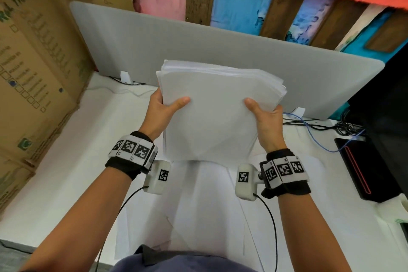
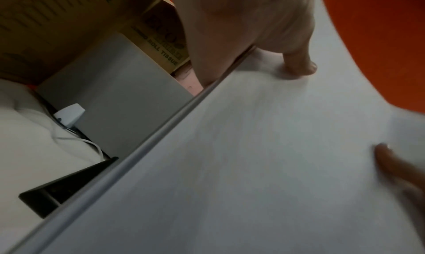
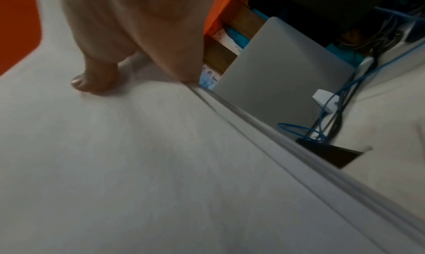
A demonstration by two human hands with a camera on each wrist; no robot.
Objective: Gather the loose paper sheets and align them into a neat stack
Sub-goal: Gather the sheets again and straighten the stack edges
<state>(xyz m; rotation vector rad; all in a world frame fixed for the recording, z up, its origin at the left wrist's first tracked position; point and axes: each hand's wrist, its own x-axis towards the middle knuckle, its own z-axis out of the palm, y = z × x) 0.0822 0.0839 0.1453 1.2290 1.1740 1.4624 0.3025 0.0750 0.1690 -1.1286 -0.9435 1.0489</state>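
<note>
Left hand point(image 1: 164, 109) and right hand point(image 1: 266, 122) grasp opposite side edges of thick white paper stack point(image 1: 216, 112), held upright between them above white desk point(image 1: 72, 161).

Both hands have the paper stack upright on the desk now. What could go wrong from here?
1. The paper stack's top edges are fanned and uneven; tapping may leave them misaligned.
2. The left hand and right hand grip only its sides, so middle sheets might slip.
3. Loose sheets under it could shift.
</note>
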